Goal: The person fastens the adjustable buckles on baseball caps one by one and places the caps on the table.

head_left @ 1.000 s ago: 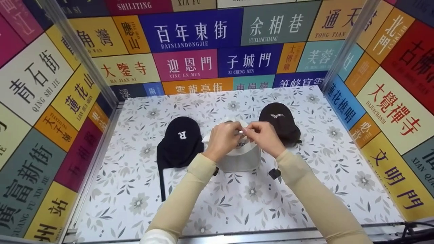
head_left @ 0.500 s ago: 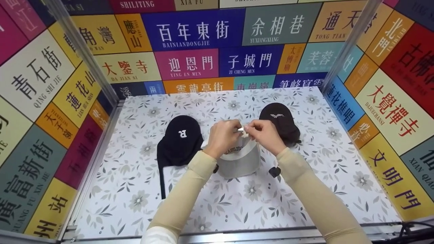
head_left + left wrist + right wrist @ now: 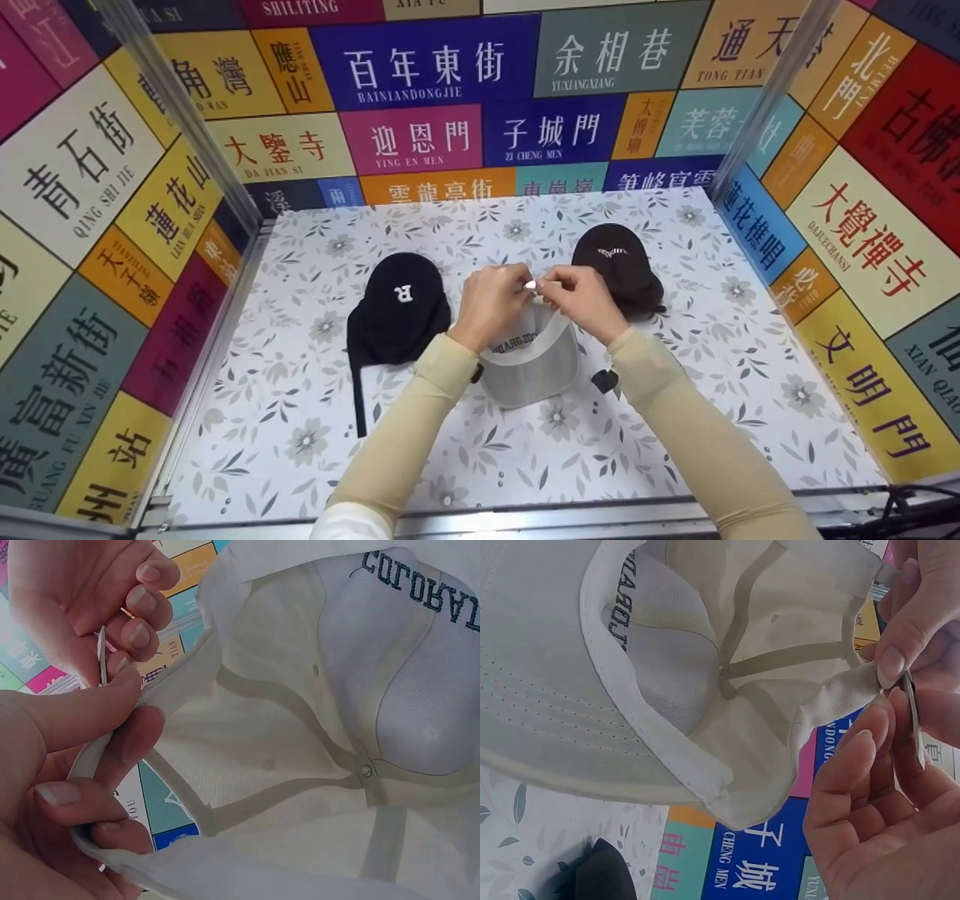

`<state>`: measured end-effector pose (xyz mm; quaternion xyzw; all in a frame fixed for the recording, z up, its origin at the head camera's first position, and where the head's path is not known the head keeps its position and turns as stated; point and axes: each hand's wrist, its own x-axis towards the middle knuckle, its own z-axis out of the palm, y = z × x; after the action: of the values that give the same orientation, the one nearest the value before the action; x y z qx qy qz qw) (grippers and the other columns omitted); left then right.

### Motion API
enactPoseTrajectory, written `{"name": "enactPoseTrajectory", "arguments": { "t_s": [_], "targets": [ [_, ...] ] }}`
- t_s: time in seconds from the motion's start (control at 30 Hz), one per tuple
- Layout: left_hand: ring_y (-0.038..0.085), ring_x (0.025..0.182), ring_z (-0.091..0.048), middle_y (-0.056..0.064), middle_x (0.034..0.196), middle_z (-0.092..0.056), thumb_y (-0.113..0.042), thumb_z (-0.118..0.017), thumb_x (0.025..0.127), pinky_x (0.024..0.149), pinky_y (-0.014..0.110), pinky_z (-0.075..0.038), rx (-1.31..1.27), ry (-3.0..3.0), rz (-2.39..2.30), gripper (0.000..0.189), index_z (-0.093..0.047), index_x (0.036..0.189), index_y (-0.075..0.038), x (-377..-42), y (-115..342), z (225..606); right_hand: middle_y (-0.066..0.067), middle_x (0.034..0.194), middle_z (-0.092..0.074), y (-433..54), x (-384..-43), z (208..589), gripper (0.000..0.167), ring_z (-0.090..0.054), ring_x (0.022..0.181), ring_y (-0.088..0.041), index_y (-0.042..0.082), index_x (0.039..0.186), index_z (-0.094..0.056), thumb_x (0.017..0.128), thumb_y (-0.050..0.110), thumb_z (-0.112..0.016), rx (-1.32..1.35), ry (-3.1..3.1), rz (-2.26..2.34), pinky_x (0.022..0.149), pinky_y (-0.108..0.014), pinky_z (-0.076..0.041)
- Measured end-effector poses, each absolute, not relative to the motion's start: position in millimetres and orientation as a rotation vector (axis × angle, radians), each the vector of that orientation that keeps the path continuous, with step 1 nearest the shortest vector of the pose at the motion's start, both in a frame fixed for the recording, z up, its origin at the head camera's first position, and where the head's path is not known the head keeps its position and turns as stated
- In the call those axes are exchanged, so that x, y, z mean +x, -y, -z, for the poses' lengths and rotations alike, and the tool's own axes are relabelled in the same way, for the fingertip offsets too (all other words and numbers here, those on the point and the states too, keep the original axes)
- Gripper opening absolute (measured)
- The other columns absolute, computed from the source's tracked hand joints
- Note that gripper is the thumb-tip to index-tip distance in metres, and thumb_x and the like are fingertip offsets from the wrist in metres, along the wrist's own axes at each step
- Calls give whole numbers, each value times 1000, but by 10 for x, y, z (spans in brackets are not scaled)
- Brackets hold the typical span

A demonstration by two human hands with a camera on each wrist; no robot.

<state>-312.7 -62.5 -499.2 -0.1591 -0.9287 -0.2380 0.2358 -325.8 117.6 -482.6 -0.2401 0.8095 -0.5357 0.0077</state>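
An off-white baseball cap hangs between my hands, brim toward me and its inside showing. Dark lettering on its front panel reads upside down in the left wrist view. My left hand grips the cap's back strap, thumb pressed over it. Close beside it, my right hand pinches the strap end at a thin metal clasp. Both hands' fingertips meet around this clasp, which partly hides how the strap runs through it.
A black cap with a white letter lies left, its long strap trailing forward. Behind my right hand sits a dark brown cap. The floral-covered table is enclosed by sign-printed panels and metal posts.
The off-white cap's brim has swung down and toward me, so more of the inside and lettering shows. Both hands stay together at the strap, nearly in place.
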Motion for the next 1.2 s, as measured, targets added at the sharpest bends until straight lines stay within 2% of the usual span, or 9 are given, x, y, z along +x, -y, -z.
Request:
{"name": "enactPoseTrajectory", "arguments": {
  "t_s": [0.27, 0.47, 0.83, 0.97, 1.1, 1.2],
  "targets": [
    [16, 66, -66, -7, 81, -73, -26, -81, 85, 58, 34, -52, -437, 2542, 632, 9, -76, 86, -19, -3103, 627, 4966, -21, 78, -67, -1146, -3253, 4811, 21, -58, 62, -16, -6, 86, -71, 95, 13, -69, -776, -2524, 1673, 55, -24, -47],
    [16, 67, -66, -8, 81, -73, -26, -82, 84, 58, 34, -52, -441, 2527, 622, 9, -75, 84, -20, -3096, 633, 4985, -18, 76, -66, -1143, -3236, 4790, 20, -58, 64, -24, -6, 85, -70, 95, 10, -68, -801, -2528, 1671, 56, -25, -47],
    [16, 67, -67, -8, 82, -74, -26, -81, 85, 58, 34, -52, -410, 2543, 635, 8, -76, 87, -20, -3073, 642, 4997, -22, 76, -67, -1141, -3244, 4810, 18, -59, 67, -41, -9, 84, -69, 95, 5, -67, -792, -2472, 1702, 56, -24, -47],
    [15, 67, -67, -7, 83, -74, -25, -82, 85, 58, 33, -52, -413, 2547, 644, 8, -76, 87, -20, -3067, 646, 4990, -22, 77, -67, -1141, -3252, 4825, 17, -60, 66, -41, -9, 85, -70, 94, 5, -67, -788, -2466, 1709, 56, -24, -48],
    [15, 67, -66, -8, 83, -74, -23, -81, 84, 58, 33, -52, -419, 2551, 648, 6, -76, 87, -20, -3065, 654, 4982, -22, 77, -67, -1148, -3251, 4824, 18, -60, 65, -35, -8, 85, -70, 94, 7, -68, -779, -2458, 1715, 55, -24, -48],
    [14, 67, -66, -9, 83, -74, -22, -81, 84, 58, 33, -51, -418, 2559, 646, 6, -76, 87, -20, -3063, 665, 4981, -24, 77, -66, -1158, -3245, 4818, 18, -60, 66, -40, -8, 85, -70, 94, 8, -69, -774, -2435, 1734, 55, -24, -48]
  ]
}}
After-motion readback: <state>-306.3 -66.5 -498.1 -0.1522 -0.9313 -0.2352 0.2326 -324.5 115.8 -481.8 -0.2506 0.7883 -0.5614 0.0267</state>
